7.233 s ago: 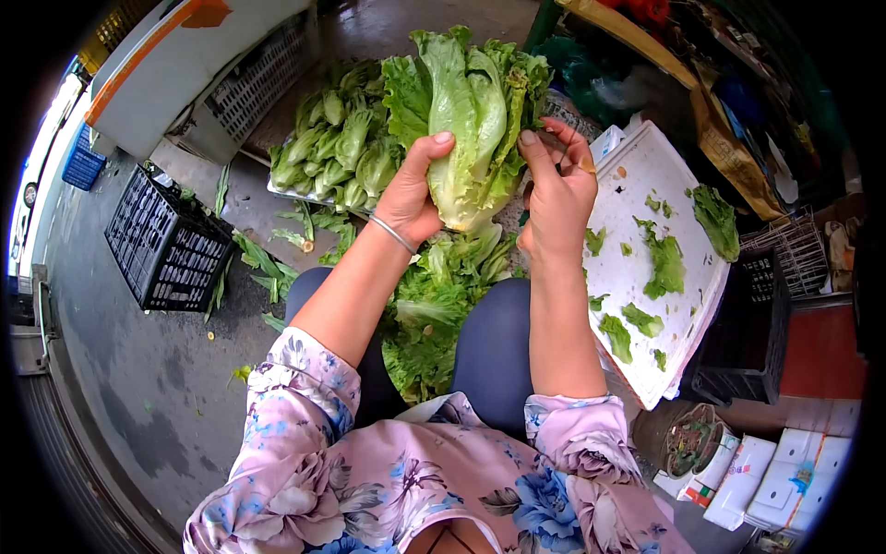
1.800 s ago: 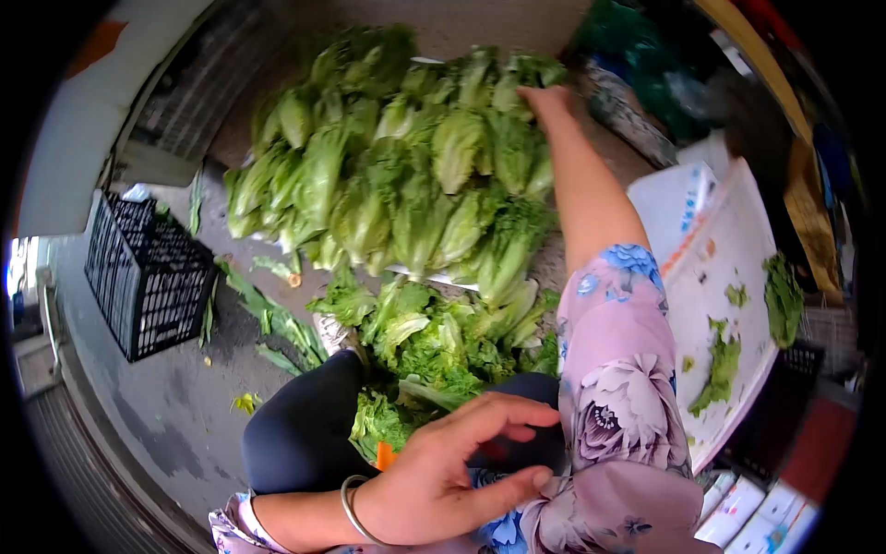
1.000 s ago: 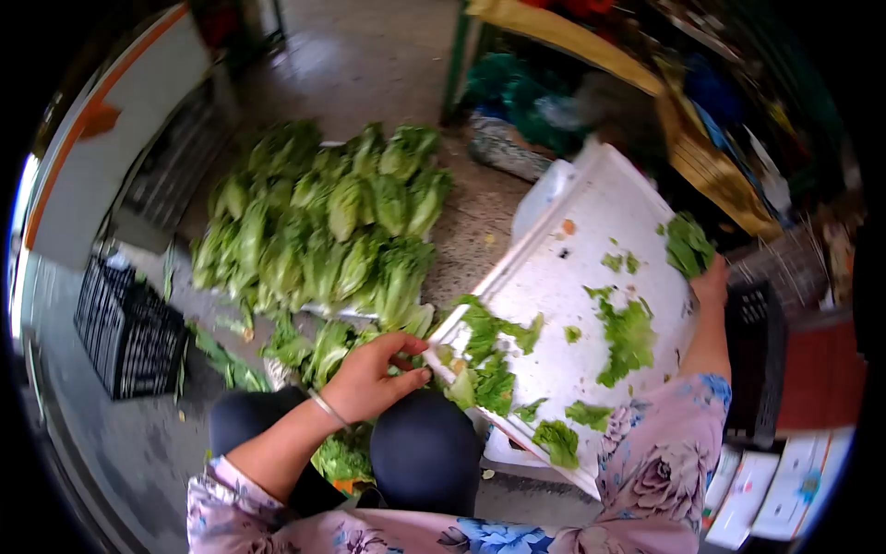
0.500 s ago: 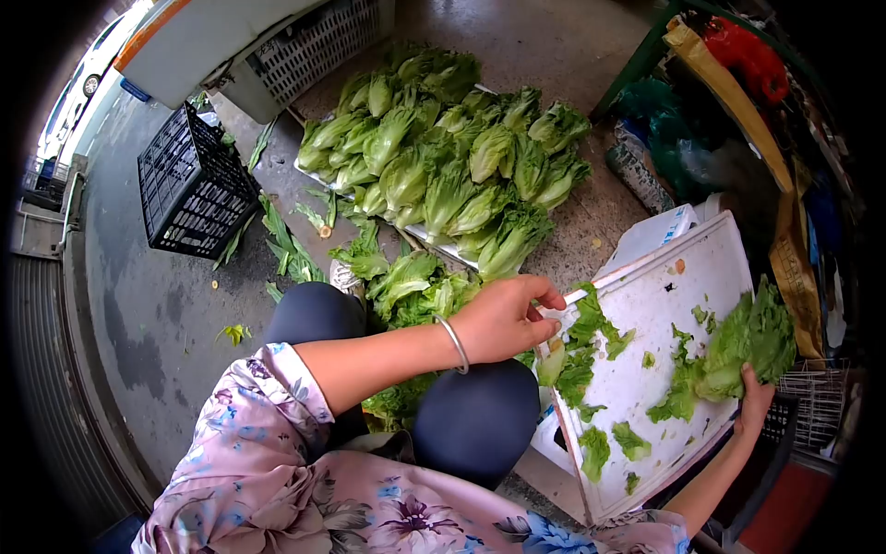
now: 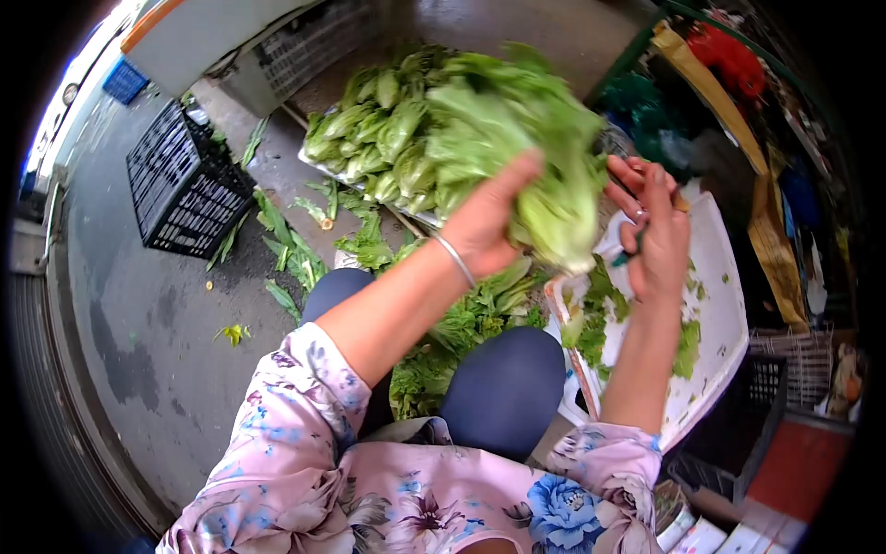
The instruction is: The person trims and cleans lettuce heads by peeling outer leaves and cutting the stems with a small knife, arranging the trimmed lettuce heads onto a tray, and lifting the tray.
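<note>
My left hand (image 5: 494, 217) grips a large head of lettuce (image 5: 521, 148), its leaves blurred by motion and its pale stem end pointing down to the right. My right hand (image 5: 653, 231) is just right of that stem end, fingers curled around a small green-handled tool (image 5: 628, 251) that is mostly hidden. Below it a white foam board (image 5: 715, 305) carries torn leaf scraps (image 5: 604, 319). Loose lettuce leaves (image 5: 480, 309) lie between and beyond my knees. Behind the held head, several lettuces (image 5: 378, 129) are piled in rows on a low white support.
A black plastic crate (image 5: 189, 185) stands on the pavement at left, with stray leaves (image 5: 286, 240) beside it. Another black crate (image 5: 738, 425) is at lower right. Bags and a yellow strip (image 5: 775, 249) crowd the right side. A white cabinet (image 5: 198, 42) stands at the back left.
The lettuce has moved from my right hand over the board to my left hand, up and leftward in front of the pile. My right hand has come in beside its stem.
</note>
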Available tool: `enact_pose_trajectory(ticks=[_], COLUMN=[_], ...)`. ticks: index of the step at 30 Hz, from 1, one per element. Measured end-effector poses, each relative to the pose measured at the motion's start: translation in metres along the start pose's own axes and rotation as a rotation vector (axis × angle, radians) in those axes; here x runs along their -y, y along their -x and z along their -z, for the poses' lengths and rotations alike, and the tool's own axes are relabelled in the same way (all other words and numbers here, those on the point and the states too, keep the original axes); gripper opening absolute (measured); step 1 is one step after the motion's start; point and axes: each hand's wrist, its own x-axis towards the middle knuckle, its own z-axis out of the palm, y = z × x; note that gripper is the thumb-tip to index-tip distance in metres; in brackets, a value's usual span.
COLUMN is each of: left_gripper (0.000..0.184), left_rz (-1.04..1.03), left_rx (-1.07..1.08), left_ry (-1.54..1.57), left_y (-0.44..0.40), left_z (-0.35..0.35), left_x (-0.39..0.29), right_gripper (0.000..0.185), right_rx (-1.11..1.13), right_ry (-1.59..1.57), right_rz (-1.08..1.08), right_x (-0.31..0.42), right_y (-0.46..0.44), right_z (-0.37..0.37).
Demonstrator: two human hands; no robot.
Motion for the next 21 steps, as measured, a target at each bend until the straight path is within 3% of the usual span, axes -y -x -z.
enact_pose_trajectory(ticks=[2, 5, 7, 13, 17, 21], left_gripper=[0.075, 0.077, 0.076, 0.072, 0.077, 0.064], left_rz=[-0.052, -0.078, -0.089, -0.006, -0.06, 0.042], left_rx=[0.041, -0.06, -0.11, -0.165, -0.226, -0.137], left_ry=[0.154, 0.276, 0.319, 0.509, 0.395, 0.453], left_y=[-0.004, -0.004, -0.003, 0.006, 0.008, 0.003], left_z=[0.014, 0.023, 0.025, 0.021, 0.014, 0.026], left_x=[-0.013, -0.024, -0.027, -0.026, -0.021, -0.013], right_gripper=[0.043, 0.054, 0.057, 0.053, 0.058, 0.058], right_rx=[-0.012, 0.144, 0.138, 0.21, 0.277, 0.275], right_ry=[0.242, 0.345, 0.358, 0.053, -0.108, 0.052], right_rz=[-0.049, -0.232, 0.103, 0.255, 0.32, 0.418], right_x=[-0.023, -0.047, -0.056, -0.054, -0.061, -0.066], right_y=[0.011, 0.031, 0.04, 0.069, 0.064, 0.062], right_z=[-0.005, -0.024, -0.039, -0.07, -0.077, -0.074])
